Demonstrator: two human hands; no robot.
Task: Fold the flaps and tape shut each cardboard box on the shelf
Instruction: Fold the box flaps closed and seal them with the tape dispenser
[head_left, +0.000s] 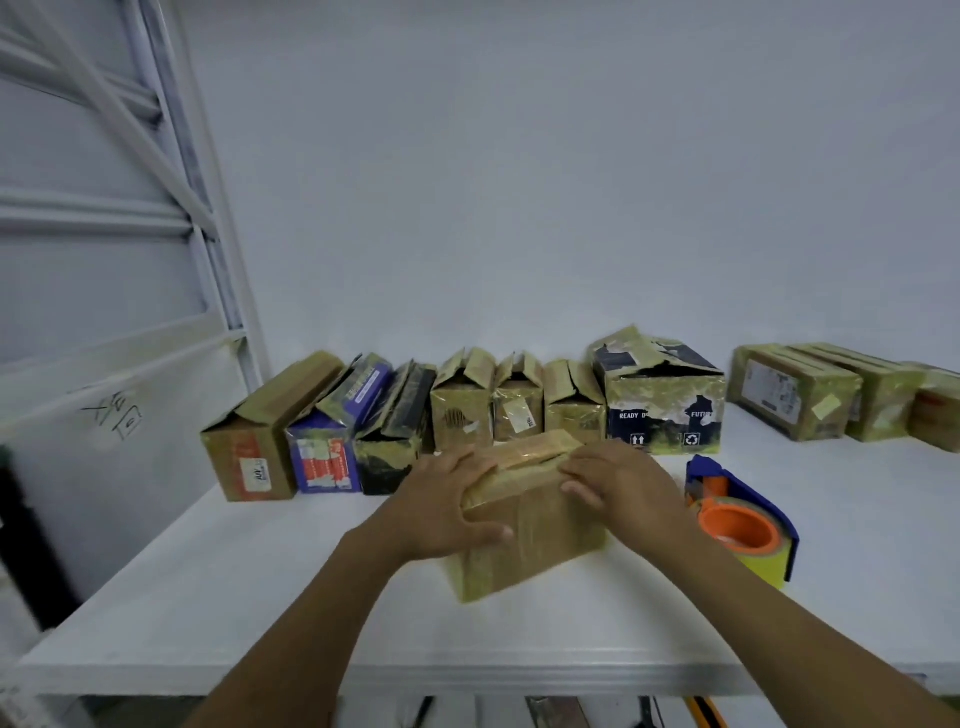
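A small brown cardboard box (524, 525) wrapped in old tape sits on the white shelf (218, 597) in front of me, its top flaps folded down. My left hand (447, 499) lies on its left top edge, fingers over the flap and thumb down the front face. My right hand (618, 478) presses on the right top edge with fingers spread flat. A blue tape dispenser (743, 519) with an orange core and yellow tape stands just right of the box.
A row of several worn boxes (462, 410) with raised flaps lines the back wall, with a larger dark-printed box (662, 400) among them. Closed boxes (800, 389) lie at the far right. A white rack frame (171, 171) stands at the left.
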